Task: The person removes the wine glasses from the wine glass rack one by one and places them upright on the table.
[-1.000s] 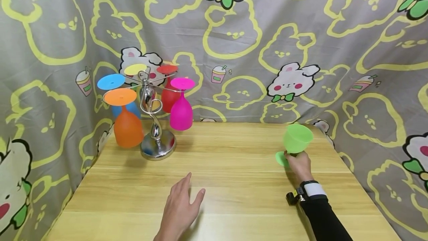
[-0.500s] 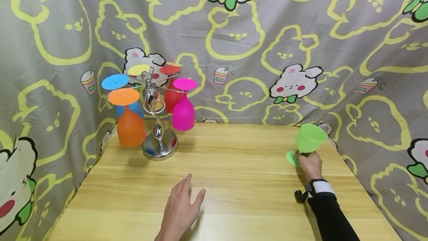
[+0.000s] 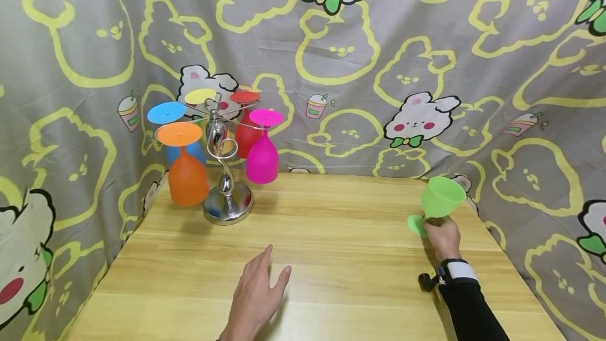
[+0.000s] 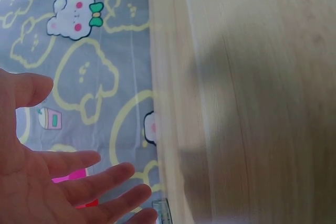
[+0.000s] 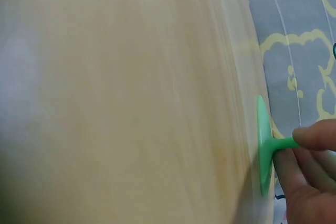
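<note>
Five goblets (image 3: 263,162) hang on rack (image 3: 226,182); green goblet (image 3: 437,200) off it, right hand (image 3: 443,238) pinching stem (image 5: 282,144); left hand (image 3: 257,293) empty, outspread.

light-green goblet (image 3: 441,199), orange goblet (image 3: 188,180), magenta goblet (image 3: 262,161), grey yellow-patterned curtain (image 3: 331,64)

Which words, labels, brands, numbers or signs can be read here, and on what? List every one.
None: no readable text shows.
Green cup, hanging cups, metal rack, table: no lettering visible.
Curtain: drawn animals and drinks; any writing on the drinks is too small to read.
Wrist camera: any marking is too small to read.
</note>
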Available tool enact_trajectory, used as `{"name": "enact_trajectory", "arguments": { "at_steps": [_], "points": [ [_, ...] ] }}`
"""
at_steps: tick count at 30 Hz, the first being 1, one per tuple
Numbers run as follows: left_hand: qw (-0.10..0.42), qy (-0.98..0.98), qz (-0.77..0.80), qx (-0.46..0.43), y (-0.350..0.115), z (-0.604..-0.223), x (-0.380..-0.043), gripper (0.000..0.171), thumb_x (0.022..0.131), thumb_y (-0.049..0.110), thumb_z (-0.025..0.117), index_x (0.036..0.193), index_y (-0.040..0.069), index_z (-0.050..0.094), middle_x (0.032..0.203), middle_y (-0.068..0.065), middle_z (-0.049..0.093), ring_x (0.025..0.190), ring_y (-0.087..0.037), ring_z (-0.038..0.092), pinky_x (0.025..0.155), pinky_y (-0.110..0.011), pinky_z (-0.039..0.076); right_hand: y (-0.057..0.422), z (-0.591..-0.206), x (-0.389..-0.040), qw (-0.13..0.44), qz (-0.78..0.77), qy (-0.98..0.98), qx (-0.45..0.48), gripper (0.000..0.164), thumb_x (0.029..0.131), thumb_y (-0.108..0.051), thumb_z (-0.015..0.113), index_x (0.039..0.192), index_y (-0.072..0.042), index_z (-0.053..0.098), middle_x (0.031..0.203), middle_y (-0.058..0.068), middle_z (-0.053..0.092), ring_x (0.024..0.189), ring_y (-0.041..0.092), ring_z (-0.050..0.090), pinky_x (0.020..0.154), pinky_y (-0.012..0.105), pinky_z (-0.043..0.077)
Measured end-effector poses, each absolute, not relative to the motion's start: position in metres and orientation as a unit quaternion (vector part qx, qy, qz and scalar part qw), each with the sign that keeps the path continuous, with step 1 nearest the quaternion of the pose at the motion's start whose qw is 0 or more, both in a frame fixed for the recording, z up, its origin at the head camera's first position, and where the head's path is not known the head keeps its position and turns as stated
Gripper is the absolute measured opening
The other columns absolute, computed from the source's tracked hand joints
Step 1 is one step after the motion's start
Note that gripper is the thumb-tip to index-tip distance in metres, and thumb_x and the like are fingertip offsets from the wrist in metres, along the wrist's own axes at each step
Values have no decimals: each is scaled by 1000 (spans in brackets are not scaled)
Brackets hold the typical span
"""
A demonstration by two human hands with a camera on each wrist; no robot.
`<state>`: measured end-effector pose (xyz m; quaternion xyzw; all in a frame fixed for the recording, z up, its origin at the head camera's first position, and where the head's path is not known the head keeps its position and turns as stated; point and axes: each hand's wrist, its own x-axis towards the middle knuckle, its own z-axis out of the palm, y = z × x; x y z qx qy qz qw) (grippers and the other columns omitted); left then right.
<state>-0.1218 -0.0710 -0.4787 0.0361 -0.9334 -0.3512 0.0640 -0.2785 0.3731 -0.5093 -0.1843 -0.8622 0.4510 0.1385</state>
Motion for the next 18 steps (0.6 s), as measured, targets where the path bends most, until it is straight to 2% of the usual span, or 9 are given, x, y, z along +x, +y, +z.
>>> {"name": "enact_trajectory", "arguments": {
  "at_steps": [4,8,13,18],
  "points": [
    [70,-936,-344,31,-73,-479,-123,76,83,68,41,141,19,35,137,-7,44,127,-29,37,100,-53,33,372,-502,-269,120,490,-843,-185,66,86,-20,60,143,-10,29,141,17,38,125,34,40,98,43,40],
    [76,-938,-337,24,-73,-479,-123,75,84,66,43,141,18,35,137,-7,44,127,-29,37,100,-52,34,372,-491,-254,123,519,-827,-180,78,87,-25,61,147,-10,14,149,16,20,131,36,29,102,48,34],
    [83,-938,-337,15,-72,-478,-124,75,83,66,43,140,17,36,137,-6,44,127,-27,36,100,-50,34,370,-471,-232,139,516,-823,-192,82,86,-33,62,147,-14,11,152,11,11,130,41,27,101,52,33],
    [85,-938,-337,4,-70,-476,-124,75,83,65,44,140,18,36,137,-5,43,128,-26,36,100,-49,34,361,-450,-209,184,489,-833,-185,75,86,-33,61,146,-20,19,150,11,16,130,39,28,99,53,34]
  ]
}}
